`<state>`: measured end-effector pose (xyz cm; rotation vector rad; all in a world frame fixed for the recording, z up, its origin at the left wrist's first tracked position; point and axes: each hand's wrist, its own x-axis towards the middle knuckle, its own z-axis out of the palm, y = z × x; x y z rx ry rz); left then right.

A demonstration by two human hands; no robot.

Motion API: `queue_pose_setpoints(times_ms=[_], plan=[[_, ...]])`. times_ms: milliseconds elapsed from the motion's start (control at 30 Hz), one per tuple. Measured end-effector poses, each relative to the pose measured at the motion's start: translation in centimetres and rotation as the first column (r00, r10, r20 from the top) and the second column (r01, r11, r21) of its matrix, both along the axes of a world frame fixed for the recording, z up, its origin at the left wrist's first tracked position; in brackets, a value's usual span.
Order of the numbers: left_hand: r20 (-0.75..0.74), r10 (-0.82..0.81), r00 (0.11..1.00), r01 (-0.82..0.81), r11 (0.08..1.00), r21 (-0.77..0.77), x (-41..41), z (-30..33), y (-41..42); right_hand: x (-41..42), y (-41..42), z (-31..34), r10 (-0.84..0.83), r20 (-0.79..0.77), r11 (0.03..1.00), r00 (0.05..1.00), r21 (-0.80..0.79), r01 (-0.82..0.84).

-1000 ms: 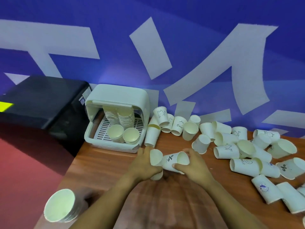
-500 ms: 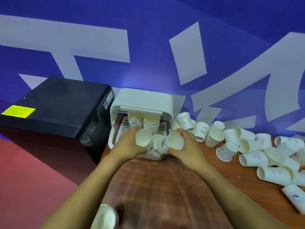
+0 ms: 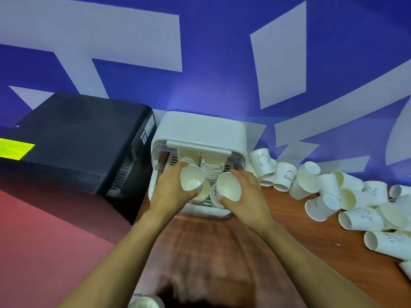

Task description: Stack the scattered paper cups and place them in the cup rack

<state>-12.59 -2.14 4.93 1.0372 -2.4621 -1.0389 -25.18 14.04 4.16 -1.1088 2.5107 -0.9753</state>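
Over the cup rack point(image 3: 200, 127), left hand point(image 3: 171, 192) gripping cup point(image 3: 191, 181), right hand point(image 3: 246, 194) gripping "%" cup point(image 3: 228, 189)

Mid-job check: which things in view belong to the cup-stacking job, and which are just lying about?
Part of the job:
- left hand gripping a paper cup
- right hand gripping a second cup
- cup rack, with cup stacks inside
- scattered cups on the wooden table

Lying about:
- black box beside the rack
- yellow label on it
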Motion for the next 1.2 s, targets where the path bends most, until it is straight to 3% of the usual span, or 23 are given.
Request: queue_pose_setpoints(times_ms=[433,767,967,1067,1200], plan=[[-0.007,-0.058,0.998,0.059,0.998,0.031,-1.9,-1.7,0.3,-1.4,-0.2,-2.7,-0.007,0.029,1.0,1.0,0.026,0.006],[0.219,-0.16,0.963,0.147,0.986,0.075,-2.7,-2.6,-0.4,-1.5,-0.3,-3.9,-0.014,0.027,0.996,1.0,0.092,0.012],[0.336,-0.23,0.913,0.202,0.972,0.116,-2.7,-3.6,-0.4,-1.6,0.3,-4.5,0.103,0.036,0.949,0.994,0.295,-0.109],[0.363,-0.225,0.904,0.199,0.974,0.109,-2.5,-3.6,-0.2,-1.6,1.0,-4.3,0.11,0.071,0.947,0.991,0.295,-0.126],[0.285,-0.201,0.937,0.188,0.98,0.073,-1.9,-2.7,1.2,-1.7,3.1,-3.3,0.087,0.099,0.964,0.991,0.242,-0.109]])
